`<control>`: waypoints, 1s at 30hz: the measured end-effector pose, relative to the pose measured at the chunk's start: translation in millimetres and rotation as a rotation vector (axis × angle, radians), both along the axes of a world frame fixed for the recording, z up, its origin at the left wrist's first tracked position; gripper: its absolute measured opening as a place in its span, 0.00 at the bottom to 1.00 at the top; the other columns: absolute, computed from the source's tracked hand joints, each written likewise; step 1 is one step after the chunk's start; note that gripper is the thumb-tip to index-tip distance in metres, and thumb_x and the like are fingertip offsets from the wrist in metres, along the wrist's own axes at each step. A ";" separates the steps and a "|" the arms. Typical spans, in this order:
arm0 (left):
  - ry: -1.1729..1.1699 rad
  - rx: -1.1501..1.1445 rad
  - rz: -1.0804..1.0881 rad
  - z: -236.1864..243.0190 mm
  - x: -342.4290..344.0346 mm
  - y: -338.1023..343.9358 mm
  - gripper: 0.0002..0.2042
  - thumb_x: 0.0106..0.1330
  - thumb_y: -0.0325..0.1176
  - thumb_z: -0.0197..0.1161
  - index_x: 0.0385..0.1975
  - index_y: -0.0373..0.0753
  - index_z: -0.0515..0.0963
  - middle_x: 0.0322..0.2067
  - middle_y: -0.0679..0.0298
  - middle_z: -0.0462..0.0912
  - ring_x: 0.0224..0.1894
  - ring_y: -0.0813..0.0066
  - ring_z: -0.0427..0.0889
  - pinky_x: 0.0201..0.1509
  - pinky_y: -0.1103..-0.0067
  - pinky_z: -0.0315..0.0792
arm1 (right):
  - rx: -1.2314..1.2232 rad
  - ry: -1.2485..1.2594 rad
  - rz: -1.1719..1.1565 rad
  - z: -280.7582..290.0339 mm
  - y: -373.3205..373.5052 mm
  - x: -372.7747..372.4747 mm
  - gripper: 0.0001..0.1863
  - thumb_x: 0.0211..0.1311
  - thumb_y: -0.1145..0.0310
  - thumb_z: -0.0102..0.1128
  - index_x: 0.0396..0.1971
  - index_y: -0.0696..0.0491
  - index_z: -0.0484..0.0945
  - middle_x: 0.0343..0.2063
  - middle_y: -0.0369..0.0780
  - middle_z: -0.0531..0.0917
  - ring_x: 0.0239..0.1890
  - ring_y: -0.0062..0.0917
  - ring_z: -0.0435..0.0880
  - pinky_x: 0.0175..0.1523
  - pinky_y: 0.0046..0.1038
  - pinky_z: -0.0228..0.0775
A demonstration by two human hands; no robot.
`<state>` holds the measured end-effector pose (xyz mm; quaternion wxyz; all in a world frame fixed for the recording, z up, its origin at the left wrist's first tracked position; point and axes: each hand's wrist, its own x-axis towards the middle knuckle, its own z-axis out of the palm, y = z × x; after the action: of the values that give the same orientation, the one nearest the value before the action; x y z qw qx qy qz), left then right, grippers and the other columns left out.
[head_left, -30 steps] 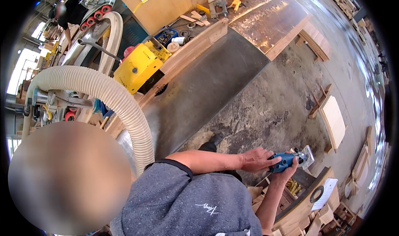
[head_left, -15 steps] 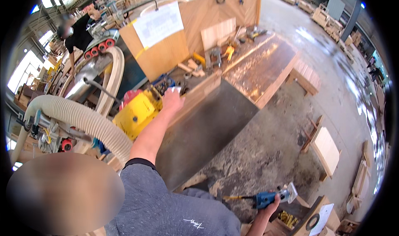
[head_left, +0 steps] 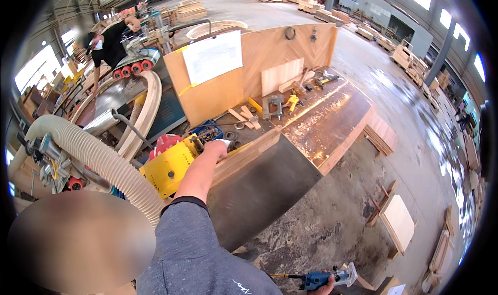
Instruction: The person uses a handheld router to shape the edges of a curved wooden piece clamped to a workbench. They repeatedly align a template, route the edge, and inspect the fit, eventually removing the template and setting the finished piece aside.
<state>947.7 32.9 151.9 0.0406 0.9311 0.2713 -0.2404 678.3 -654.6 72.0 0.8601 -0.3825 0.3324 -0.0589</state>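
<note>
My left hand (head_left: 216,151) reaches over the fence board to the far side of the bench, close beside a yellow machine housing (head_left: 168,169). Its fingers are bent around a small white thing (head_left: 227,144), mostly hidden by the hand. Low on the right, my right hand (head_left: 326,286) grips a blue trim router (head_left: 315,280) by its body. The router's clear base points right, and a yellow cord trails from its other end. Dark metal rings (head_left: 229,135) and a blue tray of small parts (head_left: 210,130) lie just past my left hand.
A dark bench top (head_left: 259,191) adjoins a wooden surface strewn with shavings (head_left: 332,118). Nail guns (head_left: 275,107) and wood offcuts lie beyond. A ribbed hose (head_left: 98,152) arches at left. Another person (head_left: 111,46) works at a machine behind. A pale panel (head_left: 398,222) stands at right.
The view has tilted up, so the bench and the router sit lower in the picture. My left hand stays beside the yellow housing, and my right still grips the trim router.
</note>
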 end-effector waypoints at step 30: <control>-0.003 -2.305 0.171 74.7 -52.5 -340.7 0.24 0.68 0.30 0.72 0.60 0.38 0.70 0.52 0.59 0.81 0.55 0.66 0.84 0.61 0.65 0.80 | -1.146 -0.064 0.428 177.9 83.7 -5.2 0.49 0.33 0.74 0.81 0.64 0.56 0.70 0.56 0.41 0.81 0.61 0.28 0.79 0.68 0.34 0.69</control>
<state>895.2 -307.7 226.6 0.8825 0.3205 -0.0471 -0.3409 673.1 -570.9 249.9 0.5196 -0.8407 0.1376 -0.0656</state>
